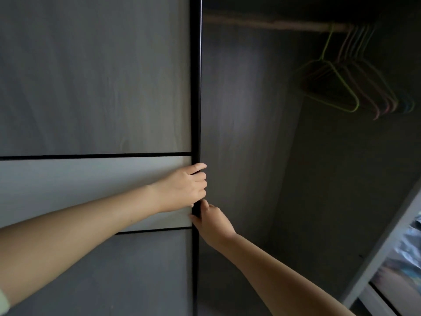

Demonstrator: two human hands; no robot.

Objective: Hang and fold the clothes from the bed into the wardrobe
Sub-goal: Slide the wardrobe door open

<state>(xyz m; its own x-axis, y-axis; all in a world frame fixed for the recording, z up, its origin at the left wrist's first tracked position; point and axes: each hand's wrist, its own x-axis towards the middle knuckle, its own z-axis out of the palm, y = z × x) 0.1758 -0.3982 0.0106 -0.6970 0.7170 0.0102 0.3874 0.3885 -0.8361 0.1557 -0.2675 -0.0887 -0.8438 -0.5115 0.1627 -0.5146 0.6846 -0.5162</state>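
I can barely make out the wardrobe interior (296, 179); hangers (355, 87) blur at 2 o'clock. My left hand (184, 188) grips the door edge (196, 87), right hand (210, 221) pinching it just below.

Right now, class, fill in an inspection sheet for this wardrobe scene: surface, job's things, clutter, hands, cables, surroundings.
Surface: nothing seen.
Job's things: sliding door, its dark edge held by both hands; wardrobe interior open and dim; empty hangers bunched at the right of the rail; no clothes hung.
Clutter: nothing seen.
Hands: left hand curled round the door edge; right hand gripping it just below.
Cables: nothing seen.
Surroundings: pale frame at lower right, blurred items beyond.
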